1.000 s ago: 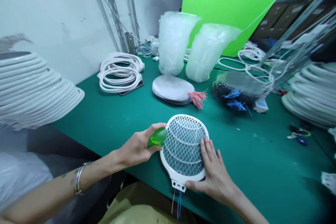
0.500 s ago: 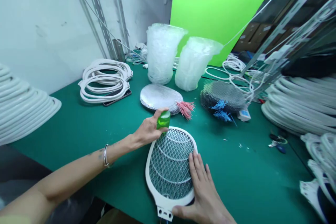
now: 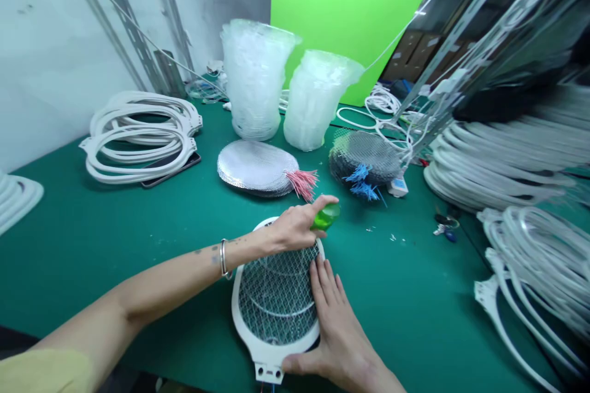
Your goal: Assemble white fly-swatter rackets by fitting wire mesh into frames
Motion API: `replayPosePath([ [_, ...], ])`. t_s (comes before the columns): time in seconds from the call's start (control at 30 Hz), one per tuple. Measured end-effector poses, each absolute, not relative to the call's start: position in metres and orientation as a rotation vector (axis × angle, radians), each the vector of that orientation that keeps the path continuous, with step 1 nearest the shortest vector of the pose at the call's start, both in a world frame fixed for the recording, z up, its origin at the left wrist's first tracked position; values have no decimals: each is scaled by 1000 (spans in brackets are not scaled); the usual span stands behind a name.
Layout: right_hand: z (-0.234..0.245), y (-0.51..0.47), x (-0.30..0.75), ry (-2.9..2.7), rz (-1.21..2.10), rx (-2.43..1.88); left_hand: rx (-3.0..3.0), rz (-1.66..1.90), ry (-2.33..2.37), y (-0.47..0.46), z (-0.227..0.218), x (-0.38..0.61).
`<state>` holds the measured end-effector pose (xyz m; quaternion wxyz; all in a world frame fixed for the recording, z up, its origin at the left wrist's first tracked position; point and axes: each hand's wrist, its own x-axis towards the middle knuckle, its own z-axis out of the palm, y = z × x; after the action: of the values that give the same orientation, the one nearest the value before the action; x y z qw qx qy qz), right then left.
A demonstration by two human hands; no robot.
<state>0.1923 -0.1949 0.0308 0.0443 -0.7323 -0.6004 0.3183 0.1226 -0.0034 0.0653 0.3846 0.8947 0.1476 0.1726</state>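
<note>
My left hand [image 3: 297, 228] is closed around a green see-through object [image 3: 326, 217] with a rounded end. Its lower part is hidden by my fingers, so its kind stays unclear. This hand is over the upper right rim of a white-framed mosquito swatter head [image 3: 276, 304], which lies on the table with its metal mesh up. On the head's lower right side, my right hand [image 3: 338, 322] lies flat along the rim, fingers stretched and thumb near the neck. Two thin wires come out below the neck. My left forearm covers part of the upper mesh.
Behind lie a stack of mesh sheets with pink wires [image 3: 258, 166] and one with blue wires [image 3: 369, 156]. Two stacks of clear plastic pieces [image 3: 258, 80] stand further back. White frames [image 3: 142, 135] are piled at left, more [image 3: 488, 159] at right near keys [image 3: 446, 227].
My left hand has moved right along the top of the swatter head with the green object. My right hand stays on the rim. The whole view has shifted.
</note>
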Motion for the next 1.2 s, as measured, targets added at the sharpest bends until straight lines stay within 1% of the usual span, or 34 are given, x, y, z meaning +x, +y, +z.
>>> replayPosePath([
  [0.1,35,-193,191,-1848,972,-2259,2244,500,331,-17,65,130],
  [0.2,36,-192,190,-1887,947,-2289,2285,376,305,-25,64,134],
  [0.27,36,-192,192,-1929,892,-2287,2166,361,367,-24,65,132],
  [0.4,43,-193,212,-2087,807,-2149,1711,693,407,-20,76,103],
  [0.47,47,-192,228,-2209,789,-2028,1649,670,350,-28,83,78],
  [0.57,49,-190,245,-2301,729,-1929,1825,371,121,-59,90,43],
  [0.6,48,-190,248,-2299,712,-1916,1929,318,16,-71,90,34],
  [0.7,45,-189,250,-2248,687,-1915,2124,397,-175,-103,83,21],
  [0.77,44,-188,248,-2220,697,-1931,2116,420,-130,-114,77,19],
  [0.87,44,-187,245,-2204,742,-1943,2062,319,42,-116,73,15],
  [0.93,45,-187,245,-2185,763,-1942,2031,396,149,-115,74,8],
  [1.0,46,-186,244,-2168,788,-1938,2038,460,160,-114,75,0],
  [1.13,44,-187,245,-2146,807,-1926,2086,271,94,-115,76,-13],
  [1.2,42,-188,245,-2137,797,-1915,2061,382,162,-117,76,-19],
])
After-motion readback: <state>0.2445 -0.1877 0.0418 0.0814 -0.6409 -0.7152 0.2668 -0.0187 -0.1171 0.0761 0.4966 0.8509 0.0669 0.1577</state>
